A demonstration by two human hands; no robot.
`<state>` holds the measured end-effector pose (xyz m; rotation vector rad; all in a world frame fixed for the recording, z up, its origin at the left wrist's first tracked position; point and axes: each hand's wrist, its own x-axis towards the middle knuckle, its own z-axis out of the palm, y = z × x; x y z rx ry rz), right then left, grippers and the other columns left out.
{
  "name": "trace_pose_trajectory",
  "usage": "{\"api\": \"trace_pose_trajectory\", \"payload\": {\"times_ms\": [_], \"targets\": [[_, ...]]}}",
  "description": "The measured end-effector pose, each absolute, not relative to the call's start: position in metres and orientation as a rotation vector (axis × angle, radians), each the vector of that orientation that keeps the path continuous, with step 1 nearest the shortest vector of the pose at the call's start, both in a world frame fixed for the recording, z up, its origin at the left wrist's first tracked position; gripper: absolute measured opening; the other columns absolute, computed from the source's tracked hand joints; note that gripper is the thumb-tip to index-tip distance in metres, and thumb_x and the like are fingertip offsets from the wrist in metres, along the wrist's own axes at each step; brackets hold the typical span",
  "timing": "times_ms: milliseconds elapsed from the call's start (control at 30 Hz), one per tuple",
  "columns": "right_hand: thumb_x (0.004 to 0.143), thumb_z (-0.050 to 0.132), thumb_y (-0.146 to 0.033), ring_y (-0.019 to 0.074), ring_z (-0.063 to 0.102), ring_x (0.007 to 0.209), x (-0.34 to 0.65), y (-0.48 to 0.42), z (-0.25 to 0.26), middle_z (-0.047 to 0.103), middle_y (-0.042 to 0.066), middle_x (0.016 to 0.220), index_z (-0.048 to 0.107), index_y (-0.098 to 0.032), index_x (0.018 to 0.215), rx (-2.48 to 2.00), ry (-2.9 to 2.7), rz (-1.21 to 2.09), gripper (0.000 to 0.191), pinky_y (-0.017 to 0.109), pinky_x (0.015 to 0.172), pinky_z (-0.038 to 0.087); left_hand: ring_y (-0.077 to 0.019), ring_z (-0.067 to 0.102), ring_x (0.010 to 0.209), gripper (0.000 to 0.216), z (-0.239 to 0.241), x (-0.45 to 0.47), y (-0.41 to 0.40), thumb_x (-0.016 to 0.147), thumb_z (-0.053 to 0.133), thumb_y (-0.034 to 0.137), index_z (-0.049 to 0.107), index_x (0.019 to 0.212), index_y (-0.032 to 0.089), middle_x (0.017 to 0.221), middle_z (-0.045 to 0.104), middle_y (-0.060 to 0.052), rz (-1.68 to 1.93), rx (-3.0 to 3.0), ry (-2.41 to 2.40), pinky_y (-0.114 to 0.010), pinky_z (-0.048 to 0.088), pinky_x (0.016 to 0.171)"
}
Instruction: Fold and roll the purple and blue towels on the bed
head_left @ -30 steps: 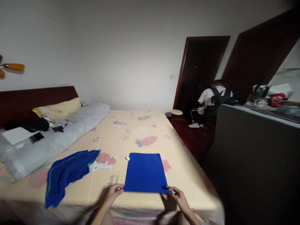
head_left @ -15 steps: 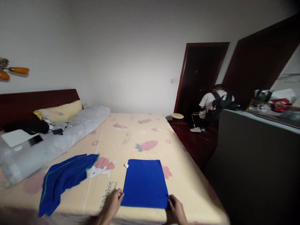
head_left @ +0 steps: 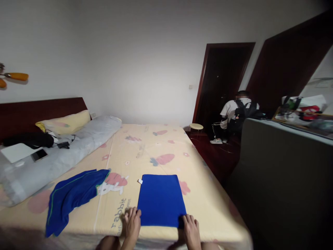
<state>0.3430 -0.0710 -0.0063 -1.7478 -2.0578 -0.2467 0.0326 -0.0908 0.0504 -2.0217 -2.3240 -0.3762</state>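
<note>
A blue cloth (head_left: pixel 161 200), folded into a flat, near-square shape, lies on the bed sheet (head_left: pixel 213 208). A small white tag sticks out at its far left corner. My left hand (head_left: pixel 133 223) is at the cloth's near left edge, fingers curled onto it. Across from it, my right hand (head_left: pixel 191 227) has its fingers closed over the near right corner. The fingertips and thumbs are partly hidden. To the left, apart from both hands, lies a crumpled blue cloth (head_left: pixel 74 197) with green trim.
A grey rolled quilt (head_left: pixel 78 149) runs along the left, with a phone (head_left: pixel 39 155), a white flat object and black cables on it. Behind it is a yellow pillow (head_left: pixel 65 122). A person with a backpack (head_left: pixel 246 114) crouches near the door, beside a round stool (head_left: pixel 196 126). A dark panel (head_left: pixel 281 180) stands right.
Both hands have shifted slightly at the cloth's near edges, and their fingers now lie more over it. The folded cloth keeps its shape. The view has tilted a little.
</note>
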Motion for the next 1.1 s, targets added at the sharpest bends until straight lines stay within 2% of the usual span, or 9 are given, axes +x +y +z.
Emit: {"api": "trace_pose_trajectory", "payload": {"times_ms": [133,200,267,400,533,700,900,1000,1100], "targets": [[0.089,0.043,-0.023,0.0264,0.059,0.088,0.326,-0.076,0.014,0.067,0.006,0.089,0.066,-0.023,0.086,-1.881,-2.003,-0.215,0.023,0.044,0.082,0.038,-0.0266,0.053,0.110,0.032,0.056,0.047,-0.093,0.089,0.039,0.029,0.069,0.100,0.025,0.107,0.067,-0.006,-0.387,-1.906,-2.383,-0.047,0.031,0.095],[0.091,0.046,-0.039,0.0291,0.058,0.092,0.317,-0.077,0.019,0.068,0.009,0.091,0.066,-0.022,0.086,-1.925,-1.976,-0.250,0.027,0.049,0.086,0.036,-0.0307,0.051,0.113,0.040,0.055,0.055,-0.094,0.089,0.041,0.042,0.067,0.109,0.020,0.113,0.065,-0.011,-0.329,-1.846,-2.400,-0.050,0.032,0.096],[0.087,0.052,-0.045,0.0318,0.058,0.097,0.311,-0.075,0.021,0.068,0.012,0.096,0.066,-0.020,0.094,-1.981,-1.959,-0.300,0.030,0.052,0.090,0.035,-0.0336,0.050,0.117,0.047,0.053,0.062,-0.094,0.086,0.047,0.045,0.064,0.117,0.015,0.120,0.063,-0.016,-0.257,-1.806,-2.418,-0.052,0.032,0.098],[0.081,0.057,-0.023,0.0324,0.057,0.103,0.294,-0.070,0.017,0.066,0.015,0.110,0.064,-0.019,0.108,-1.953,-1.961,-0.334,0.028,0.051,0.091,0.035,-0.0327,0.048,0.124,0.043,0.043,0.076,-0.089,0.084,0.050,0.029,0.060,0.125,0.018,0.133,0.058,-0.015,-0.263,-1.822,-2.395,-0.052,0.033,0.103],[0.082,0.044,-0.006,0.0235,0.059,0.096,0.256,-0.071,0.010,0.068,0.005,0.101,0.065,-0.027,0.096,-1.674,-2.047,-0.194,0.033,0.040,0.087,0.038,-0.0244,0.048,0.129,0.046,0.026,0.105,-0.082,0.088,0.039,0.015,0.058,0.128,0.028,0.138,0.058,-0.006,-0.363,-2.143,-2.333,-0.044,0.035,0.108],[0.082,0.047,-0.008,0.0213,0.060,0.089,0.241,-0.074,-0.007,0.067,0.002,0.090,0.065,-0.028,0.089,-1.544,-2.080,-0.002,0.027,0.035,0.079,0.040,-0.0198,0.043,0.136,0.051,0.000,0.117,-0.082,0.089,0.033,0.013,0.054,0.133,0.028,0.144,0.052,-0.004,-0.331,-2.331,-2.347,-0.039,0.032,0.113],[0.083,0.050,-0.022,0.0212,0.061,0.090,0.328,-0.072,-0.004,0.068,0.004,0.094,0.066,-0.027,0.093,-1.724,-1.995,0.184,0.019,0.033,0.079,0.042,-0.0246,0.055,0.119,0.038,0.010,0.049,-0.093,0.087,0.043,0.018,0.065,0.116,0.026,0.122,0.067,-0.005,-0.411,-2.032,-2.283,-0.041,0.039,0.101],[0.084,0.047,-0.025,0.0207,0.060,0.097,0.355,-0.076,0.009,0.068,0.003,0.101,0.066,-0.029,0.098,-1.732,-2.025,0.330,0.024,0.034,0.085,0.040,-0.0215,0.057,0.108,0.033,0.028,0.021,-0.102,0.088,0.040,0.017,0.066,0.103,0.028,0.106,0.069,-0.002,-0.469,-2.067,-2.231,-0.038,0.038,0.095],[0.071,0.052,-0.019,0.0235,0.057,0.107,0.360,-0.078,0.014,0.067,0.005,0.114,0.064,-0.028,0.108,-1.756,-2.104,0.375,0.040,0.037,0.093,0.037,-0.0184,0.056,0.102,0.029,0.041,0.010,-0.110,0.085,0.040,0.015,0.064,0.096,0.028,0.101,0.068,-0.001,-0.530,-2.214,-2.197,-0.035,0.035,0.094]]}}
